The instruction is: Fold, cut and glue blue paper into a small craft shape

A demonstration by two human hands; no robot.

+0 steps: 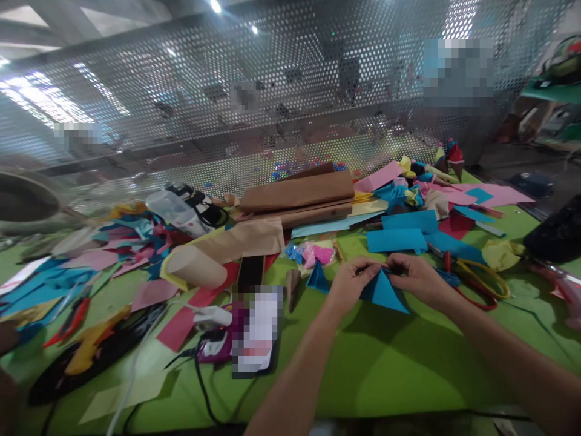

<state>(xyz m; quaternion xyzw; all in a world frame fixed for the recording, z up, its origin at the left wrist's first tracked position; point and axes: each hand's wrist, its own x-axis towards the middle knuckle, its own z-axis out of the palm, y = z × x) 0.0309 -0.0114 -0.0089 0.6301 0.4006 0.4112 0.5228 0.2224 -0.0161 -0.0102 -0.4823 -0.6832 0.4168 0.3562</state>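
Note:
A folded sheet of blue paper hangs above the green tabletop, its pointed corner toward the lower right. My left hand pinches its upper left edge. Close beside it, my right hand pinches the top edge, fingertips almost touching those of the left. A second piece of folded blue paper stands just left of my left hand. Near it are a small brown paper cone and a plastic bag with pink and blue pieces. Scissors with red and yellow handles lie right of my right hand.
Brown paper rolls lie along the perforated metal screen. At left are paper scraps, a yellow glue gun on a black tray, and a purple power strip with cables. Flat blue sheets lie beyond my hands.

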